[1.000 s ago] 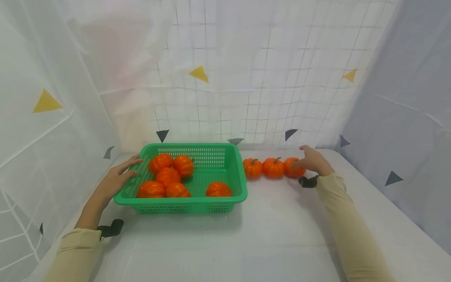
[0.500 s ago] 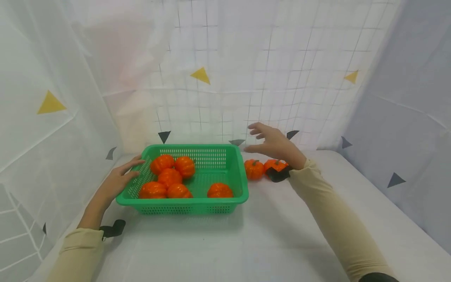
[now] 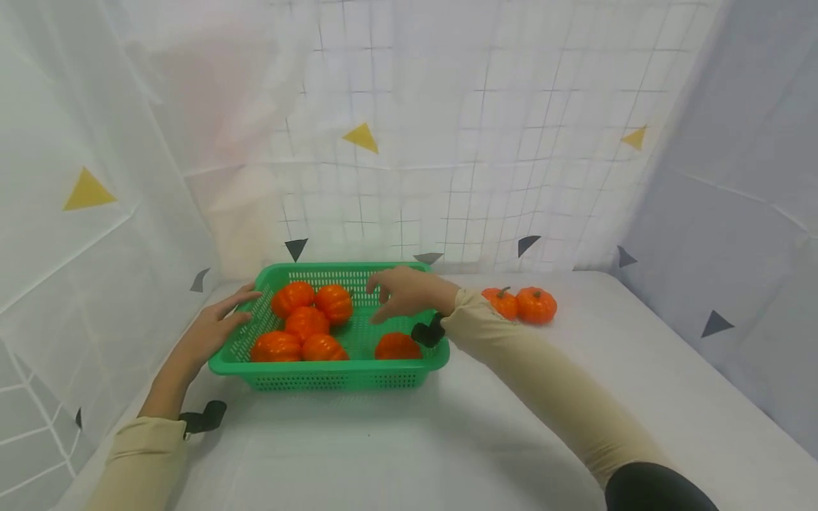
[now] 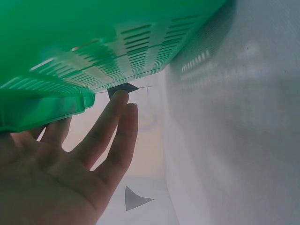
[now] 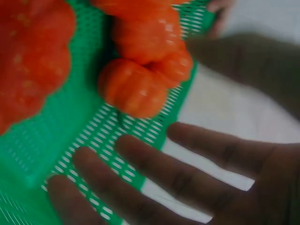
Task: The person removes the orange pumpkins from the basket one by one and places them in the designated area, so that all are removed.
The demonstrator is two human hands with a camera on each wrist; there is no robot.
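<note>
A green plastic basket (image 3: 339, 366) holds several small orange pumpkins (image 3: 307, 323), most grouped at its left and one pumpkin (image 3: 396, 346) apart at the right. My left hand (image 3: 207, 330) rests at the basket's left rim; in the left wrist view its fingers (image 4: 101, 136) stretch out straight beside the rim. Over the right half of the basket hovers my right hand (image 3: 412, 292), fingers spread and holding nothing. The right wrist view shows its fingers (image 5: 150, 164) apart, with pumpkins (image 5: 136, 89) below them.
Two pumpkins (image 3: 535, 305) remain visible on the white table (image 3: 511, 397) right of the basket, the left one partly behind the right sleeve (image 3: 530, 369). White sheeting with a grid (image 3: 498, 142) closes off the back, and sheets stand at both sides.
My right hand has moved left, from beside the rightmost loose pumpkin to over the basket. The leftmost loose pumpkin is now hidden behind the right arm. My left hand stays at the rim.
</note>
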